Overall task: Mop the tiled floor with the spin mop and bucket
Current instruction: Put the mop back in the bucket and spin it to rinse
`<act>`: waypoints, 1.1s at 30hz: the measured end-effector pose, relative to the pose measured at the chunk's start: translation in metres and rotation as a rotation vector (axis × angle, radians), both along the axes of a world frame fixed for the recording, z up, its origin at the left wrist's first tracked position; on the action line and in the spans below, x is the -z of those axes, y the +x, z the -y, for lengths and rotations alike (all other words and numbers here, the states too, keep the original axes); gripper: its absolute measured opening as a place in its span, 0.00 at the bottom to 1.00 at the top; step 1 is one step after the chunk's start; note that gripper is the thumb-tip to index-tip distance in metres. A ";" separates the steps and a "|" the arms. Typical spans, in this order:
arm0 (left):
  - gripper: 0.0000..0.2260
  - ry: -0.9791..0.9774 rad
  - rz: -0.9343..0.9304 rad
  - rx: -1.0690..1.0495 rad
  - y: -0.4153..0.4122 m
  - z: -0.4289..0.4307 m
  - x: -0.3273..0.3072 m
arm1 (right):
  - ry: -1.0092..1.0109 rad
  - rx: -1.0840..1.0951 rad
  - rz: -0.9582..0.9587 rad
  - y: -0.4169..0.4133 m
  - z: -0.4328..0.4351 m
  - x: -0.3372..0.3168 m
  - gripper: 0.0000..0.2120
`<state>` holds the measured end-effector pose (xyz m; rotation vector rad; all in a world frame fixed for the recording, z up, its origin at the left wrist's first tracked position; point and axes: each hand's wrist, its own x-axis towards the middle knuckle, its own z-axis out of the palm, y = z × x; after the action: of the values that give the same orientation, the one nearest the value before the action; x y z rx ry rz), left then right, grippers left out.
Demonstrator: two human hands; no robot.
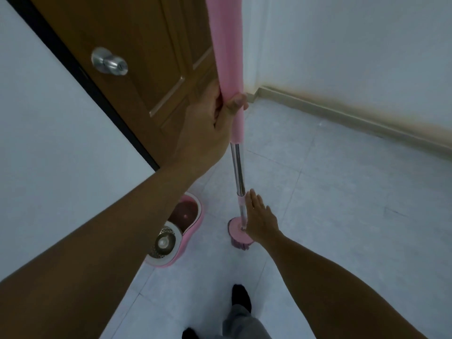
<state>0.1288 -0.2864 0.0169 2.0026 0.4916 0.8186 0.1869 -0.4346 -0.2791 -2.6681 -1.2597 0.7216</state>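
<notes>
In the head view, our left hand (208, 128) at centre frame curls round the pink grip of the mop (238, 167), which stands nearly upright with the mop head (238, 232) on the floor (342, 216) at lower centre. Our right hand (260, 218), fingers straight, lies just beside the lower pole; we cannot tell if it touches. The bucket (186, 231) stands left of the mop head, below the door (137, 45).

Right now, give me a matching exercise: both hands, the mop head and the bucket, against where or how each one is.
1 left hand
2 right hand
3 mop head
4 bucket

A on the floor beside the door
B grips the pink sleeve
C open, near the metal shaft
D pink disc, purple strands

Pairs: 1-B, 2-C, 3-D, 4-A
</notes>
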 end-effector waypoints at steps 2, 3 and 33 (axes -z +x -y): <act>0.13 0.015 0.006 -0.012 -0.007 -0.009 -0.008 | -0.140 -0.040 0.127 0.002 -0.006 -0.010 0.35; 0.14 0.014 0.014 -0.025 -0.012 -0.013 -0.010 | -0.246 -0.001 0.141 0.004 -0.011 -0.019 0.29; 0.19 0.052 -0.016 -0.081 -0.198 -0.198 -0.064 | 0.656 0.152 -0.239 -0.161 -0.274 -0.114 0.12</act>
<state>-0.0695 -0.0889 0.0806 2.0492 0.5685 0.8735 0.0258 -0.1603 -0.1651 -2.0479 -0.9950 0.4761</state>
